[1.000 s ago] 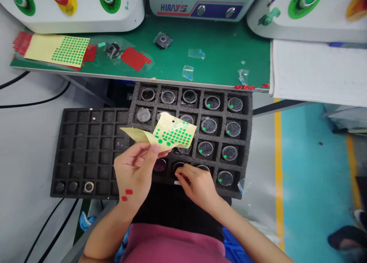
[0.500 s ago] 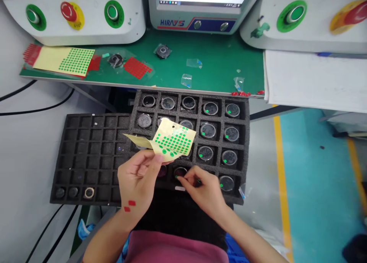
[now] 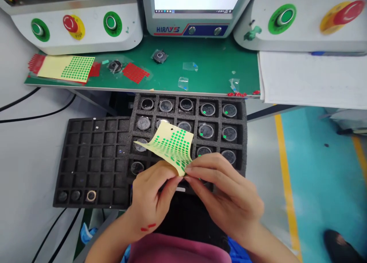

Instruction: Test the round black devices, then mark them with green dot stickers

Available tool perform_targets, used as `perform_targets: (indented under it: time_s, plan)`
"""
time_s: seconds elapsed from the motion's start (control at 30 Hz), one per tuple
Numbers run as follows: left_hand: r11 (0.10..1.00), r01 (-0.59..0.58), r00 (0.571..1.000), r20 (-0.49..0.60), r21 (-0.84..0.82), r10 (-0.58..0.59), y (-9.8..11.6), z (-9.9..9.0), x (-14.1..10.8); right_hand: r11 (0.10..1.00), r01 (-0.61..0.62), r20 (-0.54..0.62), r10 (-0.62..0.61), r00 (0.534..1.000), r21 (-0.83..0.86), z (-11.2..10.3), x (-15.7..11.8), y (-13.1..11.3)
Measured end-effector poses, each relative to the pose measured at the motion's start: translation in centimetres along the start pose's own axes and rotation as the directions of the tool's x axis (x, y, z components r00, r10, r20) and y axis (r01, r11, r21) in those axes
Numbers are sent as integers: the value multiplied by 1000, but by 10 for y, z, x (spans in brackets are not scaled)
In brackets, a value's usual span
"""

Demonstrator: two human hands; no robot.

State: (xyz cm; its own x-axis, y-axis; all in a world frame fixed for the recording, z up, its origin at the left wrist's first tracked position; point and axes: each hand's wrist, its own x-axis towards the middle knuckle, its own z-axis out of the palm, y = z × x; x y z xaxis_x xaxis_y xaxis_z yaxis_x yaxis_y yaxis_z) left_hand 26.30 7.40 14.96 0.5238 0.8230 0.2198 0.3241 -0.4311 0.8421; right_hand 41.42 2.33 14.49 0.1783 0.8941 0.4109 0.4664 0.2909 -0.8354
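Note:
A bent yellow sheet point(image 3: 172, 142) with rows of green round stickers is pinched between the thumb and fingers of my left hand point(image 3: 156, 194). The thumb and index finger of my right hand point(image 3: 226, 190) are pressed together at the sheet's lower right corner; whether they hold a sticker is too small to tell. Beneath both hands lies a black foam tray point(image 3: 243, 140) of round dark parts with metal rims. Green dots show on parts in its right columns, such as a round part point(image 3: 206, 131). The hands and sheet hide some lower compartments.
A second black tray point(image 3: 93, 146) at the left has several small round parts in its bottom row. On the green shelf point(image 3: 212, 52) lie another sticker sheet point(image 3: 77, 68), red stickers point(image 3: 136, 72) and clear film scraps. White papers point(image 3: 309, 79) lie at the right.
My right hand has moved up from a part in the tray's bottom row to the sheet's corner. My left hand has moved slightly, and the sheet is now curved differently. The view has shifted a little.

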Motion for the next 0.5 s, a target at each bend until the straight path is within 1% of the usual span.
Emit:
perform_targets:
  time_s: [0.1,0.17,0.3,0.43,0.5]
  plan:
    - [996,-89,996,24,25,89,-1,1,5,1000,26,-13,-26,1000,-7,-3,0,0]
    - [992,-123,992,33,24,122,-1,1,6,999,37,-18,-38,999,-21,-5,0,0]
    - [990,-140,989,48,19,139,-2,1,6,999,34,-12,-34,999,-37,-3,-2,0]
    - [990,-142,989,40,26,141,-3,1,6,999,30,-73,-31,997,-17,0,-3,2]
    - [989,-142,990,30,29,141,-3,1,6,997,51,-55,-54,997,-56,0,-3,1]
